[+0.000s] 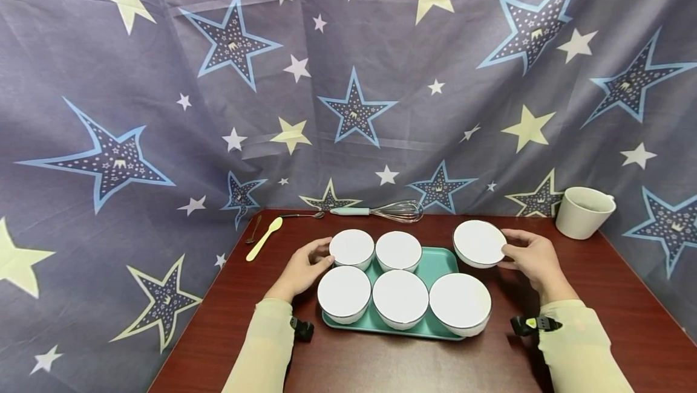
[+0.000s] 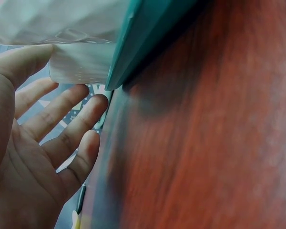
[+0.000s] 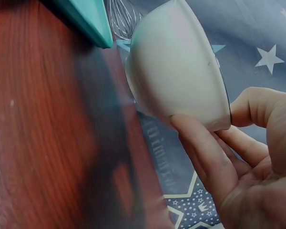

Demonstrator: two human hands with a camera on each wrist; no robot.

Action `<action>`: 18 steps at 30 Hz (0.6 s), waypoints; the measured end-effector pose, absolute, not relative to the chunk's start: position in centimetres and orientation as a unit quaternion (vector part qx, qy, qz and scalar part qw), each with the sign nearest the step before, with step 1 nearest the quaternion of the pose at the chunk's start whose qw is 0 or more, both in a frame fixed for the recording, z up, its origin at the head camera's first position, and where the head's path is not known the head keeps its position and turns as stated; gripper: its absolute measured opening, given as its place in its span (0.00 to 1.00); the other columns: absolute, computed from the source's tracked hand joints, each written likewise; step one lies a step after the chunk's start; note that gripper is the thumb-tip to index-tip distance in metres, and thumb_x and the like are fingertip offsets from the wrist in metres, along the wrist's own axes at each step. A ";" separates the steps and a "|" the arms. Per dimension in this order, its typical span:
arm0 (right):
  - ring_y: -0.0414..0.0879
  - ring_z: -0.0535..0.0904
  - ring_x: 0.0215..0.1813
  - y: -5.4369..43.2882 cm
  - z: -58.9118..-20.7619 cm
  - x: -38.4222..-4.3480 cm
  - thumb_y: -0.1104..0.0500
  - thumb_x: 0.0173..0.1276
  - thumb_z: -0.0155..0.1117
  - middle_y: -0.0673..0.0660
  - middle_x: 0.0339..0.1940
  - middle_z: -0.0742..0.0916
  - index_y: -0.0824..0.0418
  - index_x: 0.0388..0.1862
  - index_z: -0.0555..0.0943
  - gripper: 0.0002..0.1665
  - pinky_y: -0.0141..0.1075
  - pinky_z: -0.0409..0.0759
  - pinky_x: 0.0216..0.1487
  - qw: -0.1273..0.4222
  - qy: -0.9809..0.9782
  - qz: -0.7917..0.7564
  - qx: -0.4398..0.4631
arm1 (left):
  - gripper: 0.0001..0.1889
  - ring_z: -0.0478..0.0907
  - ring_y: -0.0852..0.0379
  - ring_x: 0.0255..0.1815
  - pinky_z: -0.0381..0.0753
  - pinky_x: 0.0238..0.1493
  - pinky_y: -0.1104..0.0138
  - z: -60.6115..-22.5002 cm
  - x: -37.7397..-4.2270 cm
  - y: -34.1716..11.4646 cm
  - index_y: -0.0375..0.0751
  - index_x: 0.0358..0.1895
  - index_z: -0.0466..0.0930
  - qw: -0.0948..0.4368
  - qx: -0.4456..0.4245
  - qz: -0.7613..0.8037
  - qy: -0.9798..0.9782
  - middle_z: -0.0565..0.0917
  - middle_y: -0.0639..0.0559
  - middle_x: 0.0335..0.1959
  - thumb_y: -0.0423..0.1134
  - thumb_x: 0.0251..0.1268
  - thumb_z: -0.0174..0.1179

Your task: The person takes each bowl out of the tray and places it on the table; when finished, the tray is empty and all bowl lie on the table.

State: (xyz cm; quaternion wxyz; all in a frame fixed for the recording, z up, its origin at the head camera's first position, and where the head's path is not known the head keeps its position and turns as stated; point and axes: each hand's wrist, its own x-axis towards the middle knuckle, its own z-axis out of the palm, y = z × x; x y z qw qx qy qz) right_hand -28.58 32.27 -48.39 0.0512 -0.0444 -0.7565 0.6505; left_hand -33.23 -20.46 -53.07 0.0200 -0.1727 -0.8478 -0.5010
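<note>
My right hand (image 1: 536, 260) pinches the right side of a white bowl with a dark rim (image 1: 479, 242), thumb at the rim and fingers under the wall. In the right wrist view this bowl (image 3: 176, 67) hangs above the table, beyond the tray's corner. My left hand (image 1: 305, 267) is beside the back-left white bowl (image 1: 351, 246); its fingers are spread and loosely bent in the left wrist view, and whether they touch that bowl I cannot tell. Several white bowls (image 1: 400, 297) stand on the teal tray (image 1: 440, 260), the front-right one (image 1: 460, 301) reaching over its edge.
Along the table's back edge lie a whisk (image 1: 381, 210) and a dark-handled spoon (image 1: 302, 216). A pale yellow spoon (image 1: 264, 239) and a small dark spoon (image 1: 253, 230) lie at the left. At the back right stands a white mug (image 1: 581, 214). A star-patterned cloth (image 1: 354, 157) hangs behind.
</note>
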 end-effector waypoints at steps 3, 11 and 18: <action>0.44 0.89 0.38 32.5 -48.6 -28.7 0.73 0.72 0.58 0.71 0.57 0.78 0.78 0.76 0.66 0.34 0.46 0.88 0.41 0.045 -0.755 0.652 -0.047 | 0.27 0.86 0.54 0.49 0.82 0.55 0.53 -53.2 -33.3 -20.5 0.49 0.74 0.75 0.020 -0.173 -0.500 -0.848 0.86 0.48 0.57 0.42 0.75 0.67; 0.45 0.89 0.37 32.8 -49.0 -28.8 0.73 0.73 0.57 0.73 0.60 0.75 0.79 0.76 0.65 0.34 0.46 0.88 0.42 0.037 -0.750 0.658 -0.061 | 0.27 0.86 0.54 0.49 0.82 0.55 0.53 -53.1 -33.3 -20.5 0.50 0.74 0.76 0.020 -0.171 -0.498 -0.850 0.87 0.49 0.57 0.43 0.75 0.67; 0.46 0.89 0.37 32.9 -49.6 -28.9 0.72 0.73 0.56 0.77 0.65 0.71 0.80 0.75 0.65 0.33 0.45 0.88 0.41 0.038 -0.755 0.652 -0.063 | 0.27 0.86 0.53 0.50 0.82 0.56 0.53 -53.1 -33.3 -20.5 0.48 0.74 0.75 0.018 -0.172 -0.501 -0.848 0.86 0.49 0.57 0.43 0.75 0.67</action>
